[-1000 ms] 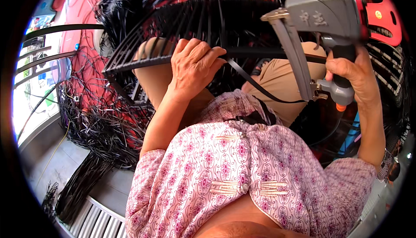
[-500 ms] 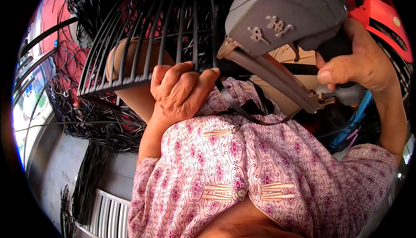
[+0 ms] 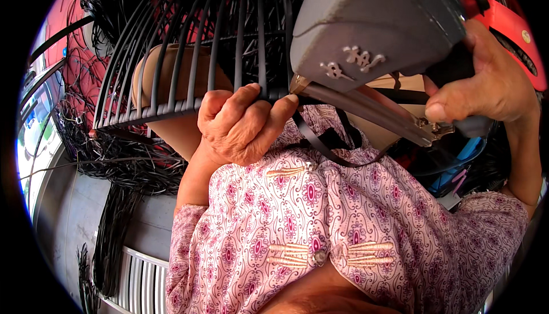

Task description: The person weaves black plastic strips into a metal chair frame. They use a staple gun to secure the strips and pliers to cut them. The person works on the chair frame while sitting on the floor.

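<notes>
**Holding a staple gun (image 3: 372, 34) beside a black frame (image 3: 186, 107)**

Grips the frame's strap-wrapped edge with curled fingers of the left hand (image 3: 237, 128). Wraps fingers of the right hand (image 3: 486, 88) round the staple gun's dark handle. Brings its bulky, scuffed grey body, bronze-coloured at the nose, near the left fingertips. Holds the slim-barred frame over tan-trousered knees (image 3: 163, 79), with a loose, looping strap (image 3: 323, 149) below.

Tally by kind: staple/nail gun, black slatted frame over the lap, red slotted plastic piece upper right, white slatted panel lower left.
Staple/nail gun: 1
Black slatted frame: 1
Red slotted plastic piece: 1
White slatted panel: 1
Total: 4
</notes>
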`<act>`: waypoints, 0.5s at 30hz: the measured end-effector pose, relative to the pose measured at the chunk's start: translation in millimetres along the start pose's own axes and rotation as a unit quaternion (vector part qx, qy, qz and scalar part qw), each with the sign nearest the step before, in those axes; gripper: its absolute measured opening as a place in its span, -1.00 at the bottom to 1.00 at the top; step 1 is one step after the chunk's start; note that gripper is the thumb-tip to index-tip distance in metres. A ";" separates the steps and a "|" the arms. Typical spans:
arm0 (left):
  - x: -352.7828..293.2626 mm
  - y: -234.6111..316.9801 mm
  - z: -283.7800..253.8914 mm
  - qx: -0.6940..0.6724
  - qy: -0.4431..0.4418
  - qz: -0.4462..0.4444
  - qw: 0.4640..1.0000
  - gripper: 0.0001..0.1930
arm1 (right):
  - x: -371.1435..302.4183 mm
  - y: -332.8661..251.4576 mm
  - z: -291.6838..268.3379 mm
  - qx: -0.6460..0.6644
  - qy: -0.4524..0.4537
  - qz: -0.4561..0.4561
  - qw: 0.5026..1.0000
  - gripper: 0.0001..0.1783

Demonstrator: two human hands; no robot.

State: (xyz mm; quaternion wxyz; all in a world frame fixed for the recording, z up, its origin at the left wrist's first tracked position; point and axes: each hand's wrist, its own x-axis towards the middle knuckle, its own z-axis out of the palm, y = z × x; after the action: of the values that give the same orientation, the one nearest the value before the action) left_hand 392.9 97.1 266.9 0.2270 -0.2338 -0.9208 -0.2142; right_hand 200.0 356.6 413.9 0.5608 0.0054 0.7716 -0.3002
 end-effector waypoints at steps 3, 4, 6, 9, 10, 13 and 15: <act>0.4 -0.9 0.2 -0.003 -0.005 -0.001 1.000 -0.67 | 1.9 2.2 -1.2 -0.064 0.016 -0.014 0.998 0.00; 0.3 -1.3 0.7 -0.003 -0.003 0.000 1.000 -0.67 | 1.8 1.8 -2.7 -0.075 0.011 -0.006 0.997 0.00; 0.9 -1.8 2.0 -0.006 0.008 0.003 1.000 -0.68 | 2.0 2.1 -3.0 -0.099 0.027 -0.058 0.993 -0.01; 1.5 -1.7 2.5 -0.015 0.018 0.008 1.000 -0.69 | 0.7 -0.5 -1.7 -0.104 0.031 -0.046 0.993 -0.05; 1.8 -1.6 2.2 -0.020 0.019 0.008 1.000 -0.70 | -0.8 -1.9 -0.1 -0.101 0.029 -0.032 0.994 -0.06; 1.9 -2.6 1.8 -0.030 0.024 0.009 0.999 -0.70 | -3.7 -9.5 3.3 -0.102 0.031 0.003 0.994 -0.10; 1.2 -3.3 0.3 -0.053 0.029 0.003 0.998 -0.70 | -6.6 -14.9 6.4 -0.103 0.036 0.027 0.994 -0.12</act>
State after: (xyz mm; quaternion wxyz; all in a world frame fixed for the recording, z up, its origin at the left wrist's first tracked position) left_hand 390.1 95.0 266.4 0.2416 -0.2423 -0.9003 -0.2690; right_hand 202.7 343.5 425.2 0.5381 -0.0203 0.8176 -0.2037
